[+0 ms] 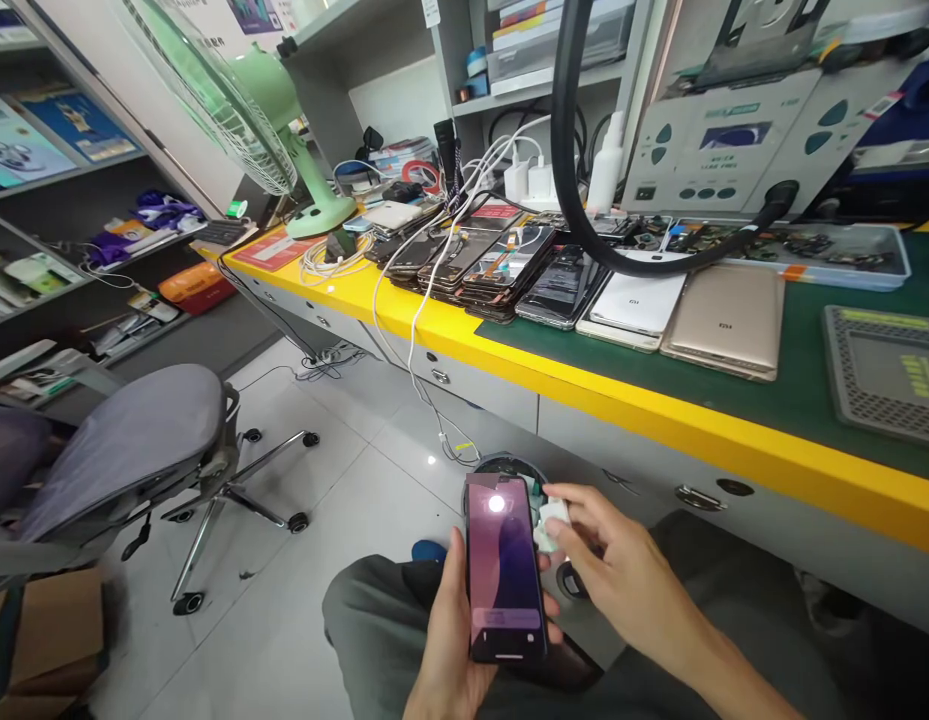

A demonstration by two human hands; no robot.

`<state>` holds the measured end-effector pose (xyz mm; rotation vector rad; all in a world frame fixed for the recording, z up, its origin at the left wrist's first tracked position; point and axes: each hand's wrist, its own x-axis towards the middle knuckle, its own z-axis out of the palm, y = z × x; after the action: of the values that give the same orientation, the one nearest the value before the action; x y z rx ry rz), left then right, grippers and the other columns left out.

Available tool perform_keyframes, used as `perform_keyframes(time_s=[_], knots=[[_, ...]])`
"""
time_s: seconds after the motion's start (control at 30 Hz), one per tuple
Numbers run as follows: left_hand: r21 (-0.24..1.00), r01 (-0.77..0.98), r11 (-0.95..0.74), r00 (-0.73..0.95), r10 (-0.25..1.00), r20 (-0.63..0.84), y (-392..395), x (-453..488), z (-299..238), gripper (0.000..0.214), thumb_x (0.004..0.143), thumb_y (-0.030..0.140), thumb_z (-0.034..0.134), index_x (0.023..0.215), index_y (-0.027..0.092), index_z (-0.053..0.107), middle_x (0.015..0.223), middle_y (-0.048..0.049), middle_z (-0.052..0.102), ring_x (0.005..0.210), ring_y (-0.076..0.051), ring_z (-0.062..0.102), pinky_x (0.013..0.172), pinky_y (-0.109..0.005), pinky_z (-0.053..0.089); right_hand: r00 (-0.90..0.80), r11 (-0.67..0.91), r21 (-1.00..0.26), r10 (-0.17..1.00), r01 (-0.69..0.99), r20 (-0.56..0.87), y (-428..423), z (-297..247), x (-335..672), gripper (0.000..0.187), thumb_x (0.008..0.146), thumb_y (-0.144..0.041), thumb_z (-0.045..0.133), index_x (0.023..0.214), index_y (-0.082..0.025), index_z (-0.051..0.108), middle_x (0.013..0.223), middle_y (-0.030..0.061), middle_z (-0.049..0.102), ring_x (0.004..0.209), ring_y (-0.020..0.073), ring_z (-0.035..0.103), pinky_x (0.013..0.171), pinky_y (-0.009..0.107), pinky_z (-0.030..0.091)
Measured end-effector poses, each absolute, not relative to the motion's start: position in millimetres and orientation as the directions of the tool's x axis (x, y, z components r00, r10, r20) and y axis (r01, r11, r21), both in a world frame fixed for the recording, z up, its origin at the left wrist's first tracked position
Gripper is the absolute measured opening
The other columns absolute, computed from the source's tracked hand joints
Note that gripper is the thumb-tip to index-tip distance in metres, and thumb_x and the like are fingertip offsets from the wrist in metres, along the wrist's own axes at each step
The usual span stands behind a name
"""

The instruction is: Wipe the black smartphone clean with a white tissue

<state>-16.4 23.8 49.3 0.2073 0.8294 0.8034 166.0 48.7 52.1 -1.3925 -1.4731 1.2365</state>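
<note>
My left hand (447,640) holds a smartphone (504,568) upright over my lap, its lit purple screen facing me. My right hand (612,572) is just right of the phone's top edge and pinches a small crumpled white wad (552,522), which touches or nearly touches the phone's side. Below the hands, a round dark bin (509,466) on the floor shows behind the phone.
A yellow-edged workbench (659,410) with a green mat carries several stacked phones (494,265), a gold phone (726,320), a grey pad (884,370), a black hose (576,180) and white cables. A green fan (284,130) stands at the bench's far end. An office chair (149,450) stands left.
</note>
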Motion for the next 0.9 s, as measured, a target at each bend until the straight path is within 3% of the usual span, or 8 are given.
perform_keyframes(time_s=[0.13,0.27,0.33,0.43,0.53,0.6,0.77,0.9], knots=[[0.377,-0.666,0.643,0.353,0.717,-0.601,25,-11,45,0.055,0.095,0.053,0.047,0.114,0.007,0.07,0.089,-0.0152,0.077,0.074,-0.025,0.073,0.071,-0.034,0.056,-0.292,0.026,-0.961,0.955,0.274,-0.057,32,60,164,0.018,0.101,-0.037,0.052,0.105,-0.026,0.066,0.076,-0.0014,0.065,0.065,0.0155,0.065,0.059,0.023,0.049],[0.328,-0.764,0.556,0.294,0.752,-0.59,26,-12,42,0.044,0.096,0.044,0.051,0.107,0.006,0.073,0.088,-0.0129,0.076,0.078,-0.022,0.071,0.071,-0.031,0.055,-0.386,0.226,-0.919,0.918,0.322,0.091,19,59,153,0.021,0.103,-0.026,0.049,0.105,-0.026,0.07,0.093,0.0032,0.063,0.079,0.0172,0.064,0.069,0.027,0.05],[0.276,-0.773,0.571,0.329,0.733,-0.595,25,-13,41,0.046,0.096,0.045,0.052,0.102,0.005,0.074,0.085,-0.013,0.076,0.073,-0.02,0.069,0.065,-0.028,0.054,-0.454,0.354,-0.86,0.876,0.368,0.166,12,55,145,0.024,0.103,-0.02,0.045,0.106,-0.023,0.069,0.095,0.0054,0.062,0.086,0.0198,0.062,0.073,0.03,0.05],[0.198,-0.777,0.598,0.38,0.696,-0.609,24,-14,41,0.045,0.094,0.047,0.056,0.092,0.005,0.074,0.076,-0.0091,0.073,0.058,-0.014,0.063,0.053,-0.023,0.047,-0.481,0.495,-0.753,0.834,0.433,0.271,3,45,134,0.026,0.102,-0.015,0.043,0.101,-0.018,0.068,0.088,0.0073,0.061,0.08,0.0216,0.058,0.066,0.032,0.046],[0.202,-0.804,0.559,0.329,0.702,-0.632,19,-12,38,0.037,0.093,0.043,0.059,0.085,0.009,0.072,0.069,-0.0038,0.07,0.052,-0.01,0.059,0.051,-0.02,0.044,-0.469,0.564,-0.682,0.811,0.465,0.351,8,36,131,0.026,0.101,-0.013,0.045,0.097,-0.017,0.07,0.082,0.007,0.059,0.074,0.021,0.053,0.061,0.032,0.041],[0.257,-0.759,0.598,0.336,0.698,-0.632,13,-12,33,0.041,0.093,0.047,0.057,0.088,0.009,0.073,0.071,-0.0057,0.072,0.053,-0.013,0.063,0.055,-0.023,0.047,-0.43,0.56,-0.694,0.819,0.453,0.379,26,30,135,0.028,0.101,-0.015,0.046,0.091,-0.018,0.071,0.079,0.006,0.06,0.073,0.0205,0.052,0.063,0.033,0.04],[0.316,-0.48,0.818,0.631,0.572,-0.524,-5,-25,15,0.09,0.086,0.079,0.033,0.103,0.0,0.072,0.079,-0.0195,0.076,0.066,-0.024,0.073,0.062,-0.029,0.05,-0.165,0.374,-0.788,0.927,0.489,0.338,97,8,157,0.027,0.101,-0.024,0.049,0.087,-0.018,0.072,0.082,0.0069,0.064,0.08,0.0227,0.059,0.073,0.035,0.045],[0.335,-0.512,0.791,0.63,0.611,-0.48,-4,-36,15,0.093,0.085,0.08,0.032,0.109,0.0,0.071,0.086,-0.0195,0.077,0.072,-0.027,0.074,0.066,-0.03,0.051,-0.02,0.233,-0.854,0.967,0.465,0.254,115,12,168,0.023,0.099,-0.028,0.054,0.092,-0.018,0.073,0.081,0.0057,0.068,0.071,0.0205,0.063,0.062,0.029,0.048]])
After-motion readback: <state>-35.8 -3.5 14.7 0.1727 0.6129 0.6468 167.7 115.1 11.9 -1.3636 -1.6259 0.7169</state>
